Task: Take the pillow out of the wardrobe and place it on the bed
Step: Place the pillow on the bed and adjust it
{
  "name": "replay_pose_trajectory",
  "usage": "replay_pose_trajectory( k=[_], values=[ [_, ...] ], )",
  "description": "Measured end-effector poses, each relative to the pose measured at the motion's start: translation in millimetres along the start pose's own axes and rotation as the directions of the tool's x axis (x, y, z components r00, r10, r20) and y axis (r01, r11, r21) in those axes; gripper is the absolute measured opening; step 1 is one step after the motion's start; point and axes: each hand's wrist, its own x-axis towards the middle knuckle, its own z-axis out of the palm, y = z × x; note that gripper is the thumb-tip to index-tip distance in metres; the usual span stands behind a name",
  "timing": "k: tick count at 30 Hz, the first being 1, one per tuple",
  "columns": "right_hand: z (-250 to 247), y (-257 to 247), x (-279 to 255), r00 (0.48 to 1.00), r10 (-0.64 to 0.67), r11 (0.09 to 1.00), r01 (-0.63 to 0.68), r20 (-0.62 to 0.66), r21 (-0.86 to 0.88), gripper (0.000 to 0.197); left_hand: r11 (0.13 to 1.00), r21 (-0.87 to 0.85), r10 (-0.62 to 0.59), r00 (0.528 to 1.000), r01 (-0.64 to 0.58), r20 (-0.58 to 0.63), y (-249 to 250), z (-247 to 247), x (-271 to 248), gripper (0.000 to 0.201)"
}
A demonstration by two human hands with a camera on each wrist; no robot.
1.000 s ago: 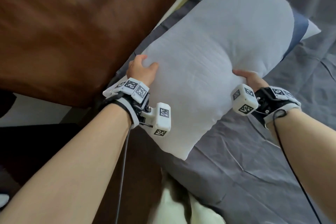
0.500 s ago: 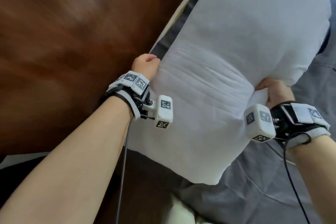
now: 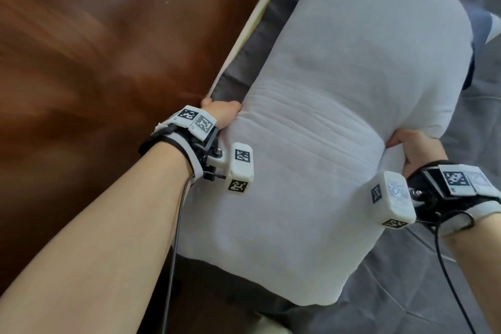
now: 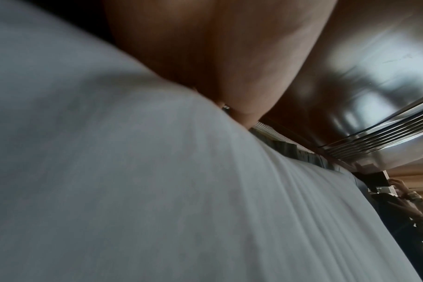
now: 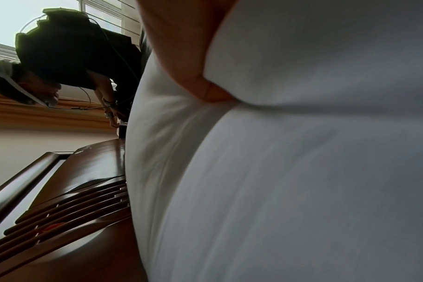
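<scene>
Gripping pillow (image 3: 339, 116) w/ both hands, long axis away (slightly right)

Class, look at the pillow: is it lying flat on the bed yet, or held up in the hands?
Held up. The left hand and right hand grip the pillow by its sides, above the grey bed.

A brown wooden headboard (image 3: 95, 62) stands beside another person (image 5: 68, 63).

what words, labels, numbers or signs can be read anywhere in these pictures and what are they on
None can be read: no words, brands or numbers show.
Black-and-white square marker patterns, not text, sit on the white wrist-worn camera blocks by the left hand and right hand.
The plain white fabric pillow and grey bed sheet bear no print.
</scene>
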Motion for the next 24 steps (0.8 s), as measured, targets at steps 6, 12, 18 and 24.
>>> replay_pose_trajectory(
  k=[6, 12, 18, 24],
  values=[
    [-1, -1, -4, 0.999, -0.031, 0.999, 0.031, 0.036, 0.017, 0.014, 0.999, 0.032, 0.022, 1.0, -0.022, 0.009, 2, 7, 8, 0.047],
    [2, -2, -10, 0.999, -0.024, 0.992, 0.019, 0.039, 0.125, 0.019, 0.99, 0.046, 0.141, 0.974, -0.135, -0.179, -7, 0, -1, 0.038],
    [2, -2, -9, 0.998, -0.02, 0.993, 0.013, 0.056, 0.118, 0.017, 0.992, 0.063, 0.117, 0.974, -0.107, -0.195, -14, -6, 1, 0.043],
    [2, -1, -5, 0.996, -0.032, 0.994, 0.024, 0.077, 0.104, 0.016, 0.993, 0.055, 0.113, 0.982, -0.106, -0.148, -3, -4, 3, 0.04]
  ],
)
